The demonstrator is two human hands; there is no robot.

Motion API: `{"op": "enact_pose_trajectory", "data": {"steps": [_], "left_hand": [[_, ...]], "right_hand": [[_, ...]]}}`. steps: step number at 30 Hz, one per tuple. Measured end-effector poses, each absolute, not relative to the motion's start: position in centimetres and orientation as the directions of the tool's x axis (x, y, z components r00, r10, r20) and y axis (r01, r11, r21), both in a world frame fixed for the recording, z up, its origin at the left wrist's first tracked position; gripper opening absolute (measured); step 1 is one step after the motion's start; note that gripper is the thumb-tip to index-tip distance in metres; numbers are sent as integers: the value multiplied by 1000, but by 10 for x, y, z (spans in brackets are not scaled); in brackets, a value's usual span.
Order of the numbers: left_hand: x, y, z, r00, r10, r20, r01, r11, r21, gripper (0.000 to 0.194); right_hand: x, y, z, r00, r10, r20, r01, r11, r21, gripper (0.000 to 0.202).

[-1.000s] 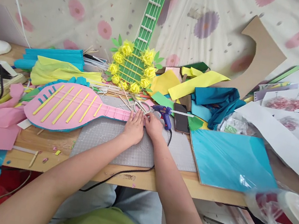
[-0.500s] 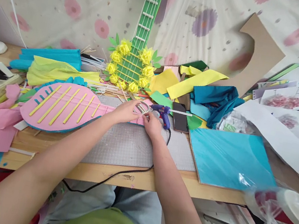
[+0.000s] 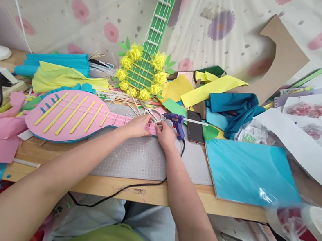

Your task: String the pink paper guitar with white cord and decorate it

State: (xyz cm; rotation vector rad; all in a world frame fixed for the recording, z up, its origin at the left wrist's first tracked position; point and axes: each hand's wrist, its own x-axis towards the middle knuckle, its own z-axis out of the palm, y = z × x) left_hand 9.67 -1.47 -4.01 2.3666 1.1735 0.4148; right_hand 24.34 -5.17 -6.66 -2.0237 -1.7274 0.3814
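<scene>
A pink cardboard lute (image 3: 70,115), edged in blue, lies on the desk with its body to the left. Yellow strips cross the body, and thin pink strings run along to the neck. My left hand (image 3: 139,126) is closed at the neck, its fingertips bent down onto it. Just right of it, my right hand (image 3: 165,133) pinches at the neck's far end. The fingers hide whatever small piece or string may lie between them. Scissors (image 3: 156,115) lie behind the hands. A purple glue gun (image 3: 176,124) with a white glue stick rests beside my right hand.
A grey cutting mat (image 3: 129,156) lies under the neck. Right of the glue gun are a phone (image 3: 195,127) and a blue board (image 3: 251,174). A green flowered paper instrument (image 3: 147,56) leans behind. The glue gun's black cable (image 3: 124,189) crosses the desk's front edge.
My left hand's fingers have come down lower onto the neck, uncovering more of the scissors. My right hand stays almost in place. The view has shifted slightly.
</scene>
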Motion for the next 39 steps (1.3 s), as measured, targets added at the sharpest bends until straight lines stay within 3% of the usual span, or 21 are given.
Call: {"op": "enact_pose_trajectory", "data": {"steps": [10, 19, 22, 26, 30, 35, 39], "left_hand": [[95, -15, -39, 564, 821, 88, 652, -509, 562, 46], [96, -14, -41, 593, 800, 95, 648, -543, 534, 55], [96, -15, -40, 612, 773, 166, 649, -611, 453, 48], [97, -22, -42, 676, 679, 285, 632, -734, 250, 32], [102, -36, -52, 717, 632, 294, 640, -764, 78, 45], [107, -45, -64, 718, 639, 275, 667, -745, -11, 54], [109, -45, -65, 711, 660, 242, 682, -732, -8, 53]], "right_hand": [[244, -52, -68, 204, 966, 157, 821, -82, -565, 26], [243, -51, -68, 187, 976, 108, 824, -96, -558, 23], [244, -50, -68, 186, 977, 104, 823, -97, -559, 24], [244, -51, -67, 176, 978, 112, 828, -86, -555, 24], [243, -52, -66, 175, 978, 116, 830, -83, -552, 23], [243, -52, -64, 177, 979, 101, 836, -95, -540, 23], [243, -52, -64, 174, 979, 110, 843, -91, -530, 23]]}}
